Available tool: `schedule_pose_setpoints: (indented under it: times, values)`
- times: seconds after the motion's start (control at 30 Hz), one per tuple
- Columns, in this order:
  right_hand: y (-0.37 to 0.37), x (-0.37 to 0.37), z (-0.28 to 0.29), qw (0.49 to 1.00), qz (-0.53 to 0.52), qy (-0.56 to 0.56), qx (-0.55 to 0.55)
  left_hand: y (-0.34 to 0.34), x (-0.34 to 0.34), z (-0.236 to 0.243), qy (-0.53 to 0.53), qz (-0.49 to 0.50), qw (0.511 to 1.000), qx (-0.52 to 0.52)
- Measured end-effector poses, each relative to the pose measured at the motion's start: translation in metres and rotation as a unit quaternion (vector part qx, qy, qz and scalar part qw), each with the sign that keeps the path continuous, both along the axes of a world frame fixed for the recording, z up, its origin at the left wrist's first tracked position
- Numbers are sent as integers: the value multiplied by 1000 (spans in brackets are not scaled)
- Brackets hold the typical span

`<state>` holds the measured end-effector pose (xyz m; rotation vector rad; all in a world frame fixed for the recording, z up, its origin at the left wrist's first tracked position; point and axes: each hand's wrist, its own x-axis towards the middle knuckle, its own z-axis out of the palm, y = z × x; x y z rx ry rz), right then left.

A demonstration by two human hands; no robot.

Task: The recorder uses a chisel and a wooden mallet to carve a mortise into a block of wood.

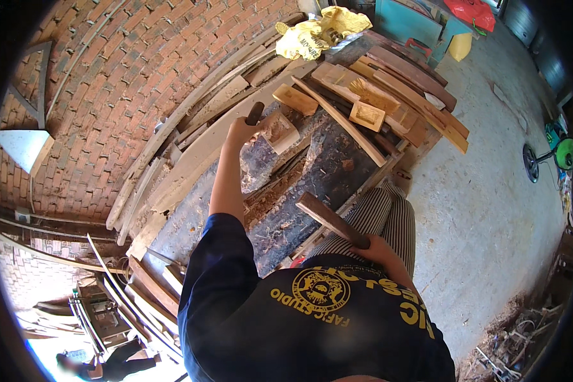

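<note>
My left hand (240, 132) is closed around a chisel (255, 113), whose dark, rounded handle sticks up above the fist; its blade is hidden from view. Right beside that hand lies a wooden block (281, 132) with a squarish hollow cut into it. Close to my body, my right hand (386, 253) grips the narrow end of a wooden mallet (330, 218), shaped like a flat-sided club. Its broad end points up and left over the dark workbench (328, 159), apart from the chisel. Shavings and chips are scattered over the bench.
A second hollowed block (367, 116) and an angled wood piece (295, 100) lie farther off. One long strip (344, 124) crosses the bench. Planks (420, 95) line its right side, boards (172, 165) its left. A yellow sack (321, 35) sits at the far end. Someone (118, 363) is lower left.
</note>
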<state>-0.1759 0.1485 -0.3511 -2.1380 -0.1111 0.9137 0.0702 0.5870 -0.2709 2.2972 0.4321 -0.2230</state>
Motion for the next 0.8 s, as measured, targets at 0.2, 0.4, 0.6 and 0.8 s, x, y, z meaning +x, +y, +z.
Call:
schedule_pose_setpoints:
  times: [0.2,0.4,0.6,0.8]
  values:
    - [-1,0,-5,1000,-3,9,8,-11,-12,0,-111,-49,993,-7]
    - [-1,3,-4,1000,1,29,2,-33,-23,11,-233,-89,963,106]
    - [-1,1,-4,1000,4,15,-1,-62,-36,43,-241,-182,925,229]
    - [-2,0,-12,1000,3,4,10,-74,-53,51,-292,-323,798,416]
